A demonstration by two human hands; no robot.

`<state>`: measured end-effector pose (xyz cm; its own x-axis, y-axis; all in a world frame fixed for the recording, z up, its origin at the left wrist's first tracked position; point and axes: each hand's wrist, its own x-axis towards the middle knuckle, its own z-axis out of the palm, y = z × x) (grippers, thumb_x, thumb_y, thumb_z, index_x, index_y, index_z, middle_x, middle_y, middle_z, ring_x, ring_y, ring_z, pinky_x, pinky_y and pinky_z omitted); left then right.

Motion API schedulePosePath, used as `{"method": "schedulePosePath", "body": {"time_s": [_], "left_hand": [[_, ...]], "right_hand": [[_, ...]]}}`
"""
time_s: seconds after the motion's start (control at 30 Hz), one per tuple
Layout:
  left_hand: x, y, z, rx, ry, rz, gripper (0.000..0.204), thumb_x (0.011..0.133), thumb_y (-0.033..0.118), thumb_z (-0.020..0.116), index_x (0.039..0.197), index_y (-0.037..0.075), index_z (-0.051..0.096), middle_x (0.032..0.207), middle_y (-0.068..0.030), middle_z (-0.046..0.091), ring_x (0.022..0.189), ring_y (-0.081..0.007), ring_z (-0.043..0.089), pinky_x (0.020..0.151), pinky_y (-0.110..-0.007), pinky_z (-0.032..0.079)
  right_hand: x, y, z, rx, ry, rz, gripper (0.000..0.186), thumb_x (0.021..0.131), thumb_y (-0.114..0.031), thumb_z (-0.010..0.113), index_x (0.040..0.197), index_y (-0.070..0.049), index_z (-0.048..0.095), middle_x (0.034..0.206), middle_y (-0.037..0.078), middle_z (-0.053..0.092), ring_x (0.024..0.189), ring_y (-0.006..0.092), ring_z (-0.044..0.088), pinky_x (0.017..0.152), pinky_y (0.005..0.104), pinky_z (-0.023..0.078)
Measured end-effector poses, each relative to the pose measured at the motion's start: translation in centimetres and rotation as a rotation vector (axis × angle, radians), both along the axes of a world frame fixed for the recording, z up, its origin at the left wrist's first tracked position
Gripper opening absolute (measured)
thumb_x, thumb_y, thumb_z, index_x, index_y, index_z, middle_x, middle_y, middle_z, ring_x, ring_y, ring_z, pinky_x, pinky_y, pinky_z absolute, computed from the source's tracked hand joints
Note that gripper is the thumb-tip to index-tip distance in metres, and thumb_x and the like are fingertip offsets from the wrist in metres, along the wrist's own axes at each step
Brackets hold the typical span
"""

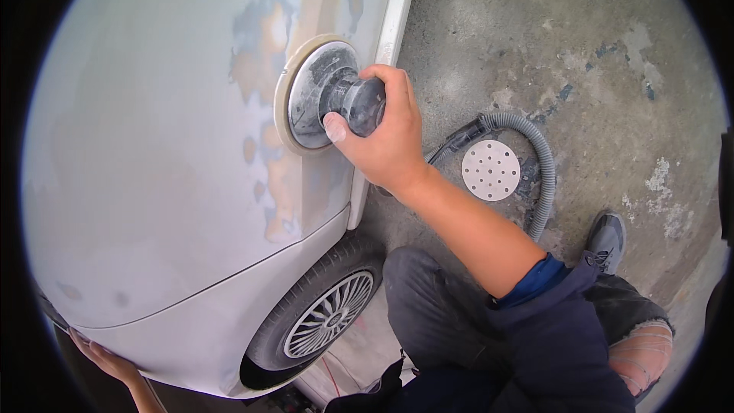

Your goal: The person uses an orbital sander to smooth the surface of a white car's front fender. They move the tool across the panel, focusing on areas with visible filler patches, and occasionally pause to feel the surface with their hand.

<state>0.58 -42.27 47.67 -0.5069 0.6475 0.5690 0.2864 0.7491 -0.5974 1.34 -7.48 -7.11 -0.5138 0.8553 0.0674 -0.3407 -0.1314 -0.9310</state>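
Note:
My right hand (pixel 390 130) grips the dark knob of a round orbital sander (pixel 313 92), its pad pressed against the pale car panel (pixel 145 99) over mottled patches of grey-blue, beige and tan. The grey hose (pixel 543 168) runs from behind the hand onto the concrete. My left hand (pixel 107 361) is at the lower left with its fingers stretched flat on the car body's edge, touching it and holding nothing.
The car's wheel (pixel 332 312) sits below the panel, beside my bent legs. A white perforated disc (pixel 489 170) lies on the stained concrete floor (pixel 619 107) inside the hose's curve. My grey shoe (pixel 605 241) is at the right.

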Motion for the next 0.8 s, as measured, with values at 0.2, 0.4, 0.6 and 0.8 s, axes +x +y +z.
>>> {"method": "schedulePosePath", "body": {"time_s": [0.2,0.4,0.6,0.8], "left_hand": [[-1.3,0.2,-0.8,-0.013,0.014,-0.039,0.066,0.110,0.045,0.033,0.157,-0.002,0.035,0.164,-0.0205,0.033,0.153,-0.0354,0.029,0.124,-0.047,0.024],[-0.1,-0.3,0.1,-0.027,0.030,-0.001,0.066,0.110,0.045,0.033,0.157,-0.002,0.034,0.164,-0.0202,0.032,0.153,-0.0349,0.030,0.124,-0.048,0.024],[-1.0,0.0,-0.5,-0.022,0.023,-0.027,0.067,0.110,0.047,0.033,0.157,-0.001,0.035,0.164,-0.0200,0.034,0.152,-0.0352,0.031,0.124,-0.047,0.024],[-1.3,-0.3,-0.1,-0.028,0.033,-0.043,0.068,0.110,0.049,0.033,0.157,0.000,0.035,0.162,-0.0200,0.037,0.149,-0.0361,0.035,0.123,-0.047,0.027]], "right_hand": [[-3.3,6.3,-2.3,-0.140,-0.001,-0.117,0.057,0.075,-0.023,0.083,0.118,-0.003,0.052,0.112,0.016,0.058,0.102,0.0335,0.060,0.089,0.0450,0.050],[-1.4,1.7,-1.4,-0.026,0.004,-0.070,0.059,0.076,-0.026,0.081,0.121,-0.005,0.051,0.112,0.016,0.058,0.100,0.0332,0.061,0.088,0.0442,0.051],[-3.4,7.2,-1.6,-0.161,-0.010,-0.103,0.057,0.080,-0.025,0.083,0.122,-0.003,0.051,0.099,0.011,0.062,0.091,0.0240,0.061,0.083,0.0394,0.053],[3.3,-4.0,1.7,-0.258,-0.063,0.170,0.058,0.078,-0.021,0.081,0.124,-0.006,0.050,0.115,0.015,0.054,0.101,0.0347,0.059,0.091,0.0456,0.049]]}}
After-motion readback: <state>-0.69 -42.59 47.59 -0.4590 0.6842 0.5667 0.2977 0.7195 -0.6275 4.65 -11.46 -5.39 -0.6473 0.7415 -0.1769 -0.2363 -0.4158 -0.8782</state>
